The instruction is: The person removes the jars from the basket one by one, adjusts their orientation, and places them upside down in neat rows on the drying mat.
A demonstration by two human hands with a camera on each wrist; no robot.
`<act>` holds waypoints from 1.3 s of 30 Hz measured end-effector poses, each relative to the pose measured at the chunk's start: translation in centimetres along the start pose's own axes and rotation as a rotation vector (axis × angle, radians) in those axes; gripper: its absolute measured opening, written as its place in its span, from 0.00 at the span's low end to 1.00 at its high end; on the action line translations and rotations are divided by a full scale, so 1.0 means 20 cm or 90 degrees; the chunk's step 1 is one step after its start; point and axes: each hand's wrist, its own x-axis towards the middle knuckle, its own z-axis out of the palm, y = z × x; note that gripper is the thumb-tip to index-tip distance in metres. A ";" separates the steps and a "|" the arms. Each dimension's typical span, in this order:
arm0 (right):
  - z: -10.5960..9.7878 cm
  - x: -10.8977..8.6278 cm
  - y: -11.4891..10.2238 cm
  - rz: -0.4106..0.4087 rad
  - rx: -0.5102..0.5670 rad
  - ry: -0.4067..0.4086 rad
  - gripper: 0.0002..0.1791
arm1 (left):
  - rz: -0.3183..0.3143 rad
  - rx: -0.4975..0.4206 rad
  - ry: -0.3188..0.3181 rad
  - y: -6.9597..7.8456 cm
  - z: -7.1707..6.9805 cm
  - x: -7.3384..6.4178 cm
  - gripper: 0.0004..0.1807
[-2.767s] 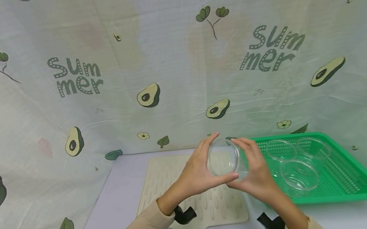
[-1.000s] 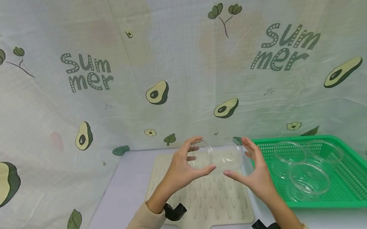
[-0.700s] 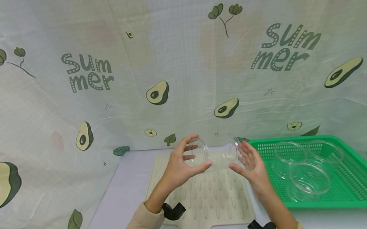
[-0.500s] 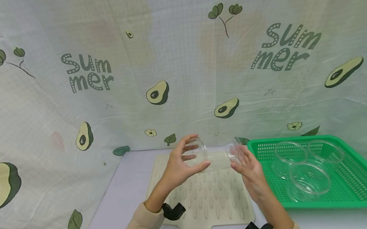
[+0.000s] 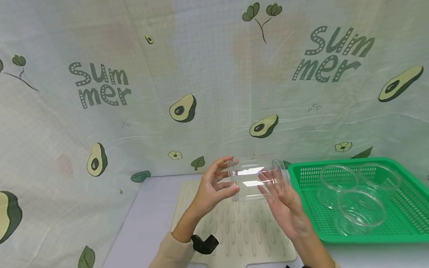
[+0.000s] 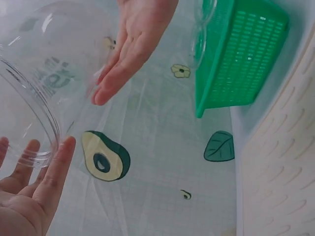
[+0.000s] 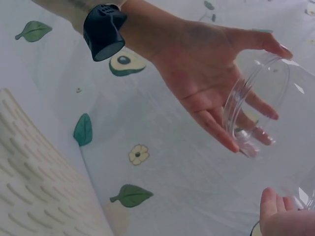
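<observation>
A clear cylindrical jar [image 5: 249,171] is held on its side above the mat, its ridged rim to the left. My left hand [image 5: 209,184] grips the rim end, thumb below and fingers above; in the left wrist view the fingertips [image 6: 61,152] meet the rim. At the other end, my right hand [image 5: 285,211] has its palm up and its fingers extended behind the jar, showing through the clear wall. The right wrist view shows the thumb [image 7: 266,43] along one side of that end and long, nearly straight fingers on the other.
A green perforated basket [image 5: 403,241] on the right holds 3 clear wide-mouthed containers [image 5: 362,214]. Under the hands lies a cream textured mat [image 5: 244,239] on the white table [image 5: 132,245]. An avocado-print cloth [image 5: 208,65] hangs behind.
The jar has turned from facing me to lying sideways. My right hand has left its earlier hold, moved leftward and turned palm up behind the jar; my left hand keeps its grip.
</observation>
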 end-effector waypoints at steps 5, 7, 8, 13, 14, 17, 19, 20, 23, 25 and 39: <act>0.03 0.01 0.00 0.012 0.003 0.042 0.41 | 0.003 -0.037 -0.006 -0.03 0.00 0.01 0.44; 0.05 0.01 0.00 0.017 0.007 0.060 0.42 | 0.003 -0.048 -0.008 -0.04 0.00 0.01 0.44; 0.05 0.01 0.00 0.018 0.008 0.064 0.42 | 0.001 -0.053 -0.009 -0.05 0.00 0.01 0.44; 0.06 0.02 0.01 0.015 0.022 0.071 0.38 | 0.003 -0.067 -0.015 -0.06 0.00 0.01 0.45; 0.06 0.02 0.01 0.013 0.027 0.073 0.38 | 0.003 -0.069 -0.017 -0.06 0.00 0.01 0.46; 0.06 0.01 0.02 0.013 0.042 0.081 0.39 | -0.002 -0.072 -0.027 -0.06 0.00 0.01 0.47; 0.06 0.01 0.02 0.014 0.049 0.087 0.39 | -0.011 -0.073 -0.033 -0.07 0.00 0.01 0.47; 0.06 0.01 0.02 0.014 0.050 0.091 0.39 | -0.015 -0.076 -0.036 -0.07 0.00 0.01 0.47; 0.05 0.01 0.02 0.016 0.053 0.103 0.38 | -0.021 -0.068 -0.045 -0.07 0.00 0.00 0.46; 0.05 0.01 0.01 0.018 0.055 0.104 0.37 | -0.022 -0.050 -0.049 -0.07 0.00 0.00 0.46; 0.01 0.03 0.00 0.013 0.042 0.107 0.38 | -0.035 0.177 -0.036 -0.07 -0.10 -0.05 0.38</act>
